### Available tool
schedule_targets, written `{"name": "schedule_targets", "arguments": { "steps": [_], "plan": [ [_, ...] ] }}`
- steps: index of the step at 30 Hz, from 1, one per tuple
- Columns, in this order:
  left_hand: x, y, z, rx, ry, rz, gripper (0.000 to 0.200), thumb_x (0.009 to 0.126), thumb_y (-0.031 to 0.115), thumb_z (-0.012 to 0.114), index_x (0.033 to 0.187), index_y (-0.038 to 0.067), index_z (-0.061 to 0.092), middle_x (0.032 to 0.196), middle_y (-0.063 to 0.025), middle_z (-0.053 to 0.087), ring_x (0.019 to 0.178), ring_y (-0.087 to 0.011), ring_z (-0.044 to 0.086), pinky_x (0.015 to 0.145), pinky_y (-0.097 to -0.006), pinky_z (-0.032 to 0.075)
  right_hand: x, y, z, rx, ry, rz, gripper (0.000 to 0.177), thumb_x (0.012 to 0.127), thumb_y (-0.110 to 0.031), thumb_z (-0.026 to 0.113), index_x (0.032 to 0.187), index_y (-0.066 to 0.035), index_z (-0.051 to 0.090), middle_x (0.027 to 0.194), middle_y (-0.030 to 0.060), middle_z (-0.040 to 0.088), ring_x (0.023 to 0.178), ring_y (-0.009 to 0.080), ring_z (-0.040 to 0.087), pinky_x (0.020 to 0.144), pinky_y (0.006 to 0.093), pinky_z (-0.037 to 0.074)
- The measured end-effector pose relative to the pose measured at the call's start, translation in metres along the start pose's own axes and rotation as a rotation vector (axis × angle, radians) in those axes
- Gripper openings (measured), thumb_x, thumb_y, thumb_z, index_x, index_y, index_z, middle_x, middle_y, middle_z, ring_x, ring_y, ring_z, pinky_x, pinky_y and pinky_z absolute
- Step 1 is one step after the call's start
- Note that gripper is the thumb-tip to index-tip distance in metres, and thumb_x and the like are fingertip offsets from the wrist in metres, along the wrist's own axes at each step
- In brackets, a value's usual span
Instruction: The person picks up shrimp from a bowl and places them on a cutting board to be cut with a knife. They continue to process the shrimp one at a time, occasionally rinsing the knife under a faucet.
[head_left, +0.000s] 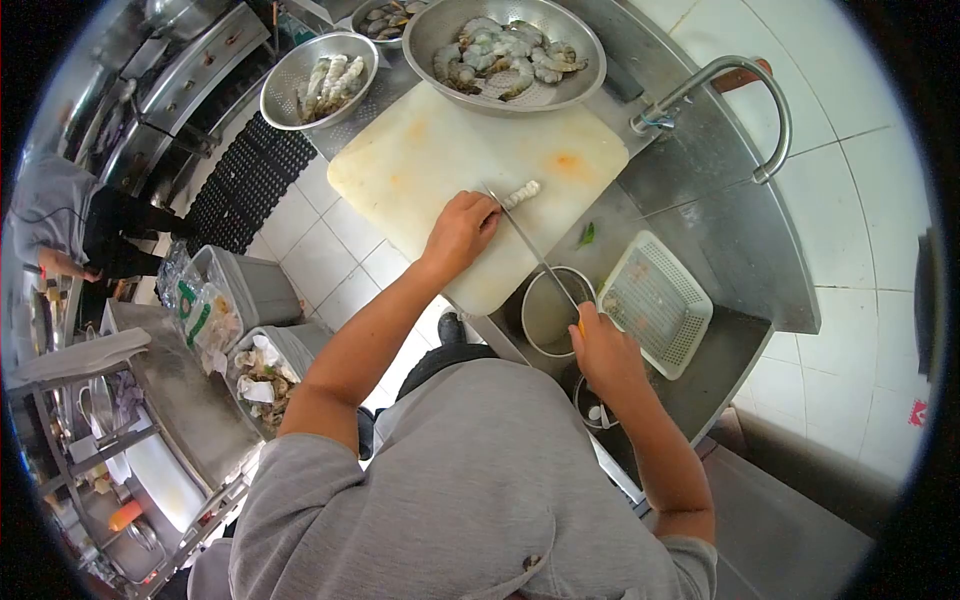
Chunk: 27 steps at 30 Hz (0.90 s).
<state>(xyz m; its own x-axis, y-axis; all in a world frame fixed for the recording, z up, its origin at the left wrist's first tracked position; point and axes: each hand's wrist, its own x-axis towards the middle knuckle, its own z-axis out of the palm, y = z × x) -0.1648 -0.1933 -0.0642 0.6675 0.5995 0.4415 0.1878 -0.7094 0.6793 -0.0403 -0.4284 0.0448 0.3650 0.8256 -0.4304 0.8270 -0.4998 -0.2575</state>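
Note:
A peeled shrimp (524,193) lies on the white cutting board (385,170). At its near end, my left hand (463,232) has its fingers curled in and closed on it; the fingertips are partly hidden. My right hand (608,352) grips the orange handle of a long knife (540,256). The blade slants up and left across the board's edge, its front part between my left fingertips and the visible shrimp. Beyond the board, a large perforated bowl (585,80) holds unpeeled shrimp (510,55). A smaller colander (275,100) holds peeled shrimp (330,85).
Below the tap (780,130), the sink contains a pot (550,312) and a white plastic basket (700,335). Two bins, one with scraps (262,385), stand left on the tiled floor. Another person (60,210) is at far left. A third bowl (385,20) sits behind.

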Motion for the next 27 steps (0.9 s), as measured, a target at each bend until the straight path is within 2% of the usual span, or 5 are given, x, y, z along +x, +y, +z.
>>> {"name": "schedule_targets", "arguments": {
  "steps": [12,20,21,25,27],
  "plan": [
    [-0.001,-0.001,0.000,0.014,-0.021,0.003,0.013,0.077,0.001,0.067,0.090,0.003,0.063,0.092,-0.0113,0.062,0.089,-0.0310,0.059,0.078,-0.0394,0.049,-0.001,-0.001,-0.001,0.114,0.054,0.016,0.028,0.094,-0.027,0.052,0.109,-0.006,0.043,0.094,0.0247,0.062,0.084,0.0446,0.063,0.071,0.0528,0.050],
    [0.030,0.017,0.015,0.366,-0.282,-0.101,0.041,0.078,0.023,0.066,0.114,0.009,0.054,0.105,-0.0153,0.060,0.096,-0.0343,0.058,0.079,-0.0443,0.050,-0.030,0.033,-0.006,0.330,0.222,0.146,0.030,0.093,-0.028,0.054,0.107,-0.002,0.047,0.090,0.0276,0.062,0.087,0.0465,0.061,0.070,0.0497,0.047],
    [0.034,0.012,0.026,0.368,-0.281,-0.099,0.040,0.077,0.018,0.064,0.114,0.009,0.052,0.104,-0.0160,0.059,0.096,-0.0346,0.058,0.080,-0.0448,0.050,-0.030,0.034,-0.005,0.335,0.227,0.144,0.031,0.093,-0.028,0.054,0.108,-0.002,0.047,0.091,0.0279,0.062,0.087,0.0464,0.061,0.071,0.0495,0.046],
    [0.038,0.012,0.026,0.085,-0.067,-0.218,0.022,0.080,0.008,0.059,0.102,0.004,0.056,0.095,-0.0168,0.061,0.089,-0.0314,0.061,0.075,-0.0420,0.051,-0.040,0.039,0.008,0.401,0.237,0.154,0.032,0.093,-0.025,0.056,0.111,0.000,0.047,0.089,0.0265,0.061,0.084,0.0458,0.060,0.071,0.0479,0.046],
    [0.042,0.008,0.000,-0.202,-0.042,-0.445,0.022,0.081,0.011,0.063,0.100,0.002,0.058,0.090,-0.0154,0.063,0.081,-0.0262,0.062,0.071,-0.0381,0.051,-0.045,0.049,0.022,0.443,0.175,0.238,0.034,0.092,-0.019,0.057,0.116,0.003,0.048,0.084,0.0249,0.060,0.079,0.0445,0.058,0.070,0.0459,0.047]
  ]
}}
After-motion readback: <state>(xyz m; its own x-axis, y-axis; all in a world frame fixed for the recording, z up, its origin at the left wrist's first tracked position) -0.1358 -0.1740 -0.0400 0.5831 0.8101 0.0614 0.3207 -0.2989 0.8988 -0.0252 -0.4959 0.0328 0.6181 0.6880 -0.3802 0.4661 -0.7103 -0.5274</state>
